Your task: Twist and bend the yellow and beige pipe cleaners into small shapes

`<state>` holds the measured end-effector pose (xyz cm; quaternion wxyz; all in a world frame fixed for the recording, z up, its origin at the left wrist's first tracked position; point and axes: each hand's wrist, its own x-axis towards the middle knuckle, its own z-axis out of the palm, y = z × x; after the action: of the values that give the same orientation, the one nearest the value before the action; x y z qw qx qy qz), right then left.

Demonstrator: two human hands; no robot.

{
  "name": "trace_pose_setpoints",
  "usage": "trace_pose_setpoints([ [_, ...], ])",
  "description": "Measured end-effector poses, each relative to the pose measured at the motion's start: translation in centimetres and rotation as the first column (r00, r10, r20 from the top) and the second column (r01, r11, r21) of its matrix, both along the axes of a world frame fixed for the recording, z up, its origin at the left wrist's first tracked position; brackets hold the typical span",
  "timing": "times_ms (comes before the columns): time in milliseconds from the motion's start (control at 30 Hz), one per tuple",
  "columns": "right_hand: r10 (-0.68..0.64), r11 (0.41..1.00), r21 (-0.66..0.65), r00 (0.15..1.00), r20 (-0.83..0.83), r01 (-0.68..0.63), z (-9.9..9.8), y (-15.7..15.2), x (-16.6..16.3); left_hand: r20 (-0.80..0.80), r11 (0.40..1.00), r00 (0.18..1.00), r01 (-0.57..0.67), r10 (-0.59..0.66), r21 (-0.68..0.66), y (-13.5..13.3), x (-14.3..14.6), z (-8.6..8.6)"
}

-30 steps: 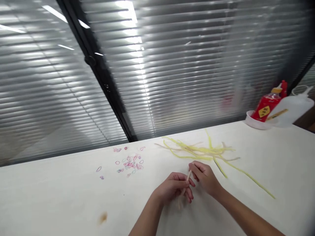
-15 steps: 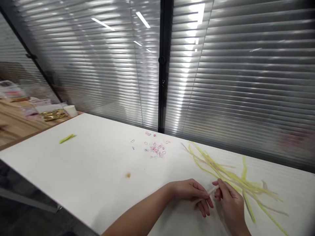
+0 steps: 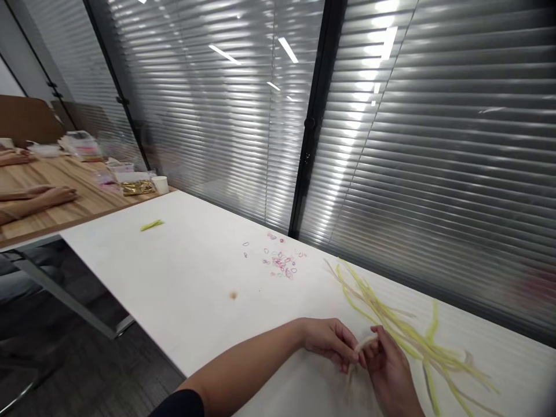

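My left hand (image 3: 330,343) and my right hand (image 3: 390,370) meet over the white table (image 3: 182,278), near its front edge. Both pinch the same pale beige pipe cleaner (image 3: 364,343), which bends in an arc between their fingertips. Just right of my hands lies a loose heap of yellow-green and beige pipe cleaners (image 3: 399,330). A scatter of small pink and purple rubber bands (image 3: 280,262) lies further back, toward the blinds.
A short green piece (image 3: 151,225) lies at the table's far left. A wooden table (image 3: 56,202) on the left holds a paper cup (image 3: 161,185), a gold packet and boxes; another person's forearm (image 3: 35,197) rests there. Glass walls with blinds (image 3: 434,145) run behind.
The view has swung left, bringing the wooden table and another person's arm into sight. My hands stay together on the beige pipe cleaner, which now curves more.
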<state>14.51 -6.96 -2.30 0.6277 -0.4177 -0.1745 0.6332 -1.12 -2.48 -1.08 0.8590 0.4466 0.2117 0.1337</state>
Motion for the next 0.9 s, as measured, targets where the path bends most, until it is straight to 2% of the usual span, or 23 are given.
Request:
trace_pose_setpoints([
  [67,0.025,1.000,0.018,0.999,-0.036,-0.025,-0.1,0.1,0.2,0.019,0.999,0.999,-0.035,0.035,-0.016,0.1,0.1,-0.4],
  [167,0.015,0.999,0.029,0.998,-0.053,-0.013,-0.1,0.4,0.6,0.023,0.982,0.983,-0.180,0.181,-0.065,0.3,0.3,-0.7],
  [300,0.000,0.998,0.059,1.000,0.019,-0.001,0.0,0.7,0.9,0.011,0.885,0.888,-0.457,0.460,-0.088,0.6,0.5,-0.2],
  [500,-0.051,0.994,0.099,0.986,0.160,0.036,-0.4,0.9,0.4,0.037,0.775,0.776,-0.623,0.629,-0.104,0.9,0.8,0.1],
  [700,-0.061,0.991,0.129,0.940,0.335,0.018,-0.9,1.1,0.1,0.102,0.724,0.717,-0.680,0.689,-0.112,1.2,1.0,-0.1],
  [900,-0.065,0.990,0.138,0.911,0.407,0.008,-1.1,1.3,0.2,0.143,0.752,0.739,-0.653,0.659,-0.091,1.2,0.9,-0.4],
])
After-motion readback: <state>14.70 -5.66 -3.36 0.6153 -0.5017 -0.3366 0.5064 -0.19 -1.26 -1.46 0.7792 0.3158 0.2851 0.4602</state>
